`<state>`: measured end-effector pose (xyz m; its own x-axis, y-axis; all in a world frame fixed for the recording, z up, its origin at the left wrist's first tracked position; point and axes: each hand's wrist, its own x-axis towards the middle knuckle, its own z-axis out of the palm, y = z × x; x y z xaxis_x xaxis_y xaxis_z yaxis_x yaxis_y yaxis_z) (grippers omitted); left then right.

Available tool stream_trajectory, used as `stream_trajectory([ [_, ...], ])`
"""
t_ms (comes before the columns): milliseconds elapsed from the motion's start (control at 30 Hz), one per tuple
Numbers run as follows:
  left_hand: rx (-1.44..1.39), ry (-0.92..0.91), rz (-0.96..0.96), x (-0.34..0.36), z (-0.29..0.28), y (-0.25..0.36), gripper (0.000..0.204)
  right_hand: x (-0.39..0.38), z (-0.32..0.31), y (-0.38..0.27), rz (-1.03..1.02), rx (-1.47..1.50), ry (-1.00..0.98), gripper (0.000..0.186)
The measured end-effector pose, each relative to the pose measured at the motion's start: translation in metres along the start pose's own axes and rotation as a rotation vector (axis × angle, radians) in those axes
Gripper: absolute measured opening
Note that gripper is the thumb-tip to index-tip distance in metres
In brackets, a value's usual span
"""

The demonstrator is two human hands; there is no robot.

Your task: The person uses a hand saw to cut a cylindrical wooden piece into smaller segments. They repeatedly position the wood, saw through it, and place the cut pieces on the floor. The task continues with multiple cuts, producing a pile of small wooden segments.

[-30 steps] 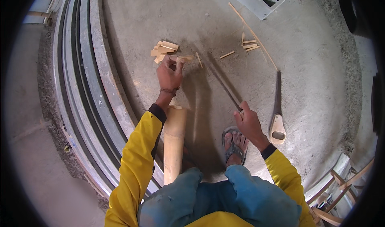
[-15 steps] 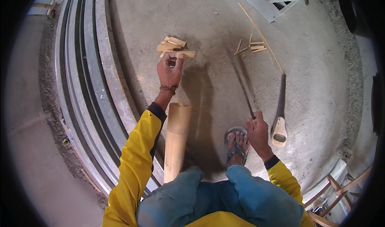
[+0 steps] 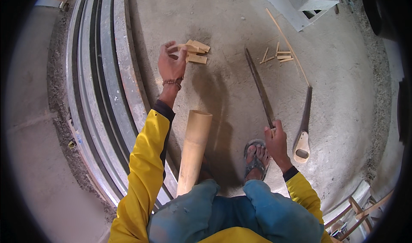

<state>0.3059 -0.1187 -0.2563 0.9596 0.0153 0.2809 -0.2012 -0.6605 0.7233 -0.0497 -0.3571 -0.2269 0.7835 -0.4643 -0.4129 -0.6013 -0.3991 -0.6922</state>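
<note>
My left hand (image 3: 172, 66) is beside a small pile of flat bamboo pieces (image 3: 198, 59), its fingers apart and nothing held between them. In my right hand (image 3: 279, 146) is the handle of a machete (image 3: 259, 84); its long, dark, narrow blade points away from me and slants to the left. A thick bamboo tube (image 3: 195, 142) stands slightly tilted between my left forearm and the middle, near my left knee. Its lower end is hidden by my trouser leg.
On the right lies a handsaw (image 3: 303, 135) with a pale wooden grip, by a long thin bamboo strip (image 3: 285, 39). Several small sticks (image 3: 284, 56) lie left of the strip. Long grey metal beams (image 3: 116, 84) run along the left. A whitish box-like object (image 3: 307, 4) stands far right.
My left hand has let go of a flat bamboo piece at the pile and drawn back left with fingers opened. The machete blade, blurred before, now shows sharply.
</note>
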Motion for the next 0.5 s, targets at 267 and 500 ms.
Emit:
stream_trajectory([
  [267, -0.321, -0.141, -0.103, -0.026, -0.065, 0.023, 0.026, 0.001, -0.004, 0.002, 0.027, 0.006, -0.036, 0.029],
  [500, -0.916, -0.283, -0.485, -0.063, -0.119, 0.08, 0.028, 0.009, -0.009, 0.017, -0.109, -0.106, 0.064, 0.031],
])
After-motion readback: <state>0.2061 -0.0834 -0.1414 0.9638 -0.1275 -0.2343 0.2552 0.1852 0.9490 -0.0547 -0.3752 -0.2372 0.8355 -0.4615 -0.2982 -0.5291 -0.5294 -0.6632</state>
